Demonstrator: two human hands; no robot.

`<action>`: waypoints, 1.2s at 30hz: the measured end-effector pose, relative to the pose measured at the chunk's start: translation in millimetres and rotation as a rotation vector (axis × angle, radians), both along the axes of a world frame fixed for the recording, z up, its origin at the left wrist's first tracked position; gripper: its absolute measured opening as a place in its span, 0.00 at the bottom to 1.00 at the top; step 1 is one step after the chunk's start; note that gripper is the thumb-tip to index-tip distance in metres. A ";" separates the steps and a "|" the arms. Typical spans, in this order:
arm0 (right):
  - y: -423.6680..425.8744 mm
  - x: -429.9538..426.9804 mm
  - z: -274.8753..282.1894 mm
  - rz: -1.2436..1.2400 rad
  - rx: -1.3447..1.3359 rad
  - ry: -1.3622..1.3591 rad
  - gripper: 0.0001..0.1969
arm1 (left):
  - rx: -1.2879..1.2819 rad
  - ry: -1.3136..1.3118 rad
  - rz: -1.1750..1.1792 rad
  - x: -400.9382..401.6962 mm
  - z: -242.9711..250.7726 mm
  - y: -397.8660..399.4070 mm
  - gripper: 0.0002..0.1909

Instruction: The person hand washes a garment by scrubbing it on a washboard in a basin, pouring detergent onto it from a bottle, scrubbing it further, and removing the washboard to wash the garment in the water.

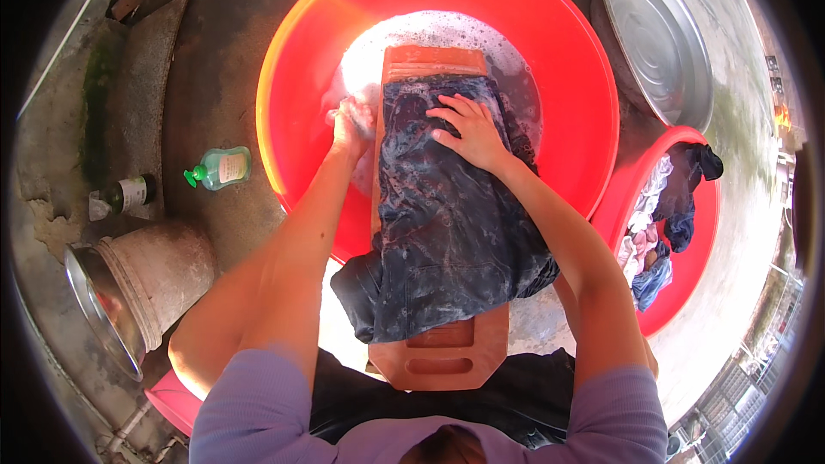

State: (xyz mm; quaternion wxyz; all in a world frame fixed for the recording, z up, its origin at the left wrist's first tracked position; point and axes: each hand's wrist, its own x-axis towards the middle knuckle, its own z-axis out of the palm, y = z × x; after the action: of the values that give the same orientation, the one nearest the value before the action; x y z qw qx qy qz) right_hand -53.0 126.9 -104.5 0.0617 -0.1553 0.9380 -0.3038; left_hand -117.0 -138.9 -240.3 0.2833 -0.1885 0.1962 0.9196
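Observation:
A dark wet garment (451,219) with streaks of suds lies over an orange washboard (438,364). The board's top end rests in a large red basin (573,77) that holds foamy water (445,29); its handle end points towards my body. On the upper part of the cloth lies my right hand (469,129), flat, fingers spread. At the board's left edge, my left hand (353,122) is low over the water, with suds about its fingers; whether it grips anything is unclear.
Left of the basin are a green pump bottle (225,167), a dark bottle (132,193) and a bucket (161,274) with a metal basin on its mouth. At right stand a metal tub (657,38) and a red basin (702,258) with clothes (644,251).

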 end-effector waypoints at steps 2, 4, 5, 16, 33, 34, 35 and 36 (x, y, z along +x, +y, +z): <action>46.3 8.3 -17.1 -0.054 0.025 -0.073 0.17 | 0.067 0.029 -0.309 17.5 105.9 62.0 0.11; 46.3 -6.0 -25.3 -0.010 -0.047 -0.201 0.20 | -0.296 0.248 -0.647 46.3 186.9 56.8 0.16; 29.8 -8.3 -20.3 0.007 -0.067 -0.196 0.20 | -0.401 0.501 -0.758 73.7 203.2 54.4 0.23; 19.0 -18.2 20.7 0.000 -0.025 -0.271 0.20 | -1.341 1.853 -1.040 185.4 260.7 76.5 0.34; -26.7 75.8 58.8 0.375 -0.029 0.311 0.11 | -0.956 1.822 -1.026 189.0 249.7 62.0 0.30; -23.4 53.5 48.4 0.282 0.102 0.204 0.12 | -0.956 1.813 -1.036 185.1 254.2 66.4 0.30; -14.2 13.3 32.9 0.187 0.231 0.098 0.12 | -0.939 1.830 -1.033 182.4 256.9 68.7 0.30; 0.6 -21.6 12.9 0.076 0.319 0.089 0.14 | -0.953 1.827 -1.040 182.3 259.4 73.0 0.30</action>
State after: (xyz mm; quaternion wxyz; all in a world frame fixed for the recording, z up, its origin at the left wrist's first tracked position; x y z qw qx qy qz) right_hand -74.6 127.4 -91.7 0.0552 -0.1920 0.9696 -0.1412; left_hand 65.3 -66.0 19.0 0.2802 0.5634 0.7093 0.3179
